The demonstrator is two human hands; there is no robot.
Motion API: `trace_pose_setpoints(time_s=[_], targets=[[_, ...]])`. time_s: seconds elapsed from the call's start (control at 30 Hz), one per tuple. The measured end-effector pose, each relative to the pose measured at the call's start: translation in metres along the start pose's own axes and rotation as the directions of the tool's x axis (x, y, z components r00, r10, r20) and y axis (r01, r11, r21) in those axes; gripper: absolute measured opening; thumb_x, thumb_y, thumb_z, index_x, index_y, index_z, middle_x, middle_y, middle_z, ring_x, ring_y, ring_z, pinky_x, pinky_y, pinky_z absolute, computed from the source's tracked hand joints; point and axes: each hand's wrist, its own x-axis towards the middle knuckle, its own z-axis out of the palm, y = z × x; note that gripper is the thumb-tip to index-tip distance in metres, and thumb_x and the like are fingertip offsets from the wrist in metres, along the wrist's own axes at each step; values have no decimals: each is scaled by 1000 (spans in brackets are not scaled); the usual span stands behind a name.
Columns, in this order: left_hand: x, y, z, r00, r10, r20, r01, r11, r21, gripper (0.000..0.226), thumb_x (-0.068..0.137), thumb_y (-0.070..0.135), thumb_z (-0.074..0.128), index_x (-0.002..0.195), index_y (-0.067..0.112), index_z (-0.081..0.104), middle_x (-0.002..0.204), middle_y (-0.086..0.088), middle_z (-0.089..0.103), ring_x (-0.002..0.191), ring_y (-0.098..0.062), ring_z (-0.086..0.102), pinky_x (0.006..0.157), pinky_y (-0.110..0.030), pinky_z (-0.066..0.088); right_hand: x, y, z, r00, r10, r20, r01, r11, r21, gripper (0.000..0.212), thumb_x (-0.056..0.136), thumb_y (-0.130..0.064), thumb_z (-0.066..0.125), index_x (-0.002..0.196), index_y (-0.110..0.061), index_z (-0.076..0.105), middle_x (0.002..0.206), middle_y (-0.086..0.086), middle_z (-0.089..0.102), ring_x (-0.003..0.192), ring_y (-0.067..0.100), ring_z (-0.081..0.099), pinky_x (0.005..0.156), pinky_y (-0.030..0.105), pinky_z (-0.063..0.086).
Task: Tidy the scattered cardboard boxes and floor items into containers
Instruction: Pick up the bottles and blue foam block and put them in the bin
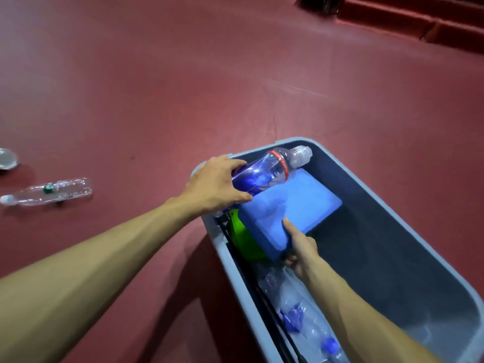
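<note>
Fingers round bottle, blue block beneath

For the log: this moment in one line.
left hand grips blue bottle | right hand holds block in bin | clear bottle on floor

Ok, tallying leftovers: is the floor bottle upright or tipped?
Tipped: the bottle lies on its side on the floor, cap pointing left.

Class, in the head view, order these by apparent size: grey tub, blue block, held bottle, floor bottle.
1. grey tub
2. blue block
3. held bottle and floor bottle look alike; differing camera distance leaves them unranked.
</note>
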Motion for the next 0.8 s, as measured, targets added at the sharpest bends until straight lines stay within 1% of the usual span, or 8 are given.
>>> trace_pose_setpoints(time_s=[0.1, 0.23, 0.3, 0.37, 0.5, 0.57, 0.7, 0.8], targets=[[11, -1, 11, 999, 32, 29, -32, 999, 2, 52, 61, 46, 73, 108, 26, 63, 94, 2, 60, 91, -19, 56, 80, -36, 49, 10, 4, 9, 997, 57, 49, -56, 998, -10, 33, 82, -38, 71, 90, -11, 54, 72, 6, 58, 54, 21, 54, 45, 23, 41], [23, 2, 29, 993, 19, 117, -26, 998, 60, 52, 65, 49, 73, 109, 24, 61, 98, 1, 57, 92, -20, 55, 78, -36, 47, 14, 5, 7, 998, 41, 55, -22, 952, -305, 14, 86, -20, 66, 87, -11, 56, 78, 5, 54, 61, 16, 47, 50, 25, 44], [26, 7, 39, 987, 11, 161, -26, 995, 93, 49, 64, 52, 72, 102, 23, 62, 94, 1, 59, 89, -22, 58, 71, -35, 47, 9, -3, -2, 999, -18, 46, 28, 974, -223, 2, 88, -10, 58, 86, -10, 58, 75, 2, 55, 63, 15, 51, 56, 25, 49], [27, 13, 49, 977, 12, 212, -37, 993, 114, 51, 63, 53, 73, 103, 23, 63, 95, 1, 63, 91, -24, 61, 72, -36, 49, 2, -14, -16, 995, -58, 78, 65, 993, -103, 14, 90, -10, 53, 102, -10, 61, 83, 3, 59, 70, 17, 55, 68, 31, 51], [22, 38, 70, 951, 102, 291, -147, 980, 135, 66, 63, 54, 76, 118, 22, 60, 110, -2, 64, 102, -25, 60, 85, -40, 50, -17, -34, -44, 959, -53, 279, 27, 995, 96, 42, 91, -40, 57, 118, -8, 57, 110, 13, 61, 100, 29, 62, 90, 46, 52], [17, 56, 82, 932, 159, 326, -194, 978, 79, 68, 63, 56, 76, 117, 18, 58, 109, -3, 63, 101, -24, 59, 85, -41, 48, -20, -44, -52, 966, -107, 235, 78, 988, 130, 51, 87, -45, 61, 117, -4, 60, 103, 15, 66, 95, 31, 65, 91, 49, 54], [9, 81, 99, 824, 233, 516, -229, 971, -73, 58, 76, 55, 68, 120, 19, 57, 111, -1, 63, 100, -23, 60, 86, -39, 48, -22, -47, -73, 981, -194, 12, 193, 980, 39, 48, 82, -29, 71, 122, -11, 53, 101, 13, 71, 72, 26, 69, 70, 41, 56], [5, 80, 106, 757, 232, 611, -291, 957, -3, 49, 87, 47, 59, 126, 17, 57, 124, -5, 60, 108, -23, 57, 93, -35, 45, -22, -32, -106, 940, -334, -69, 294, 895, -335, 56, 71, -26, 80, 119, -28, 52, 106, 2, 67, 86, 21, 67, 75, 34, 55]])
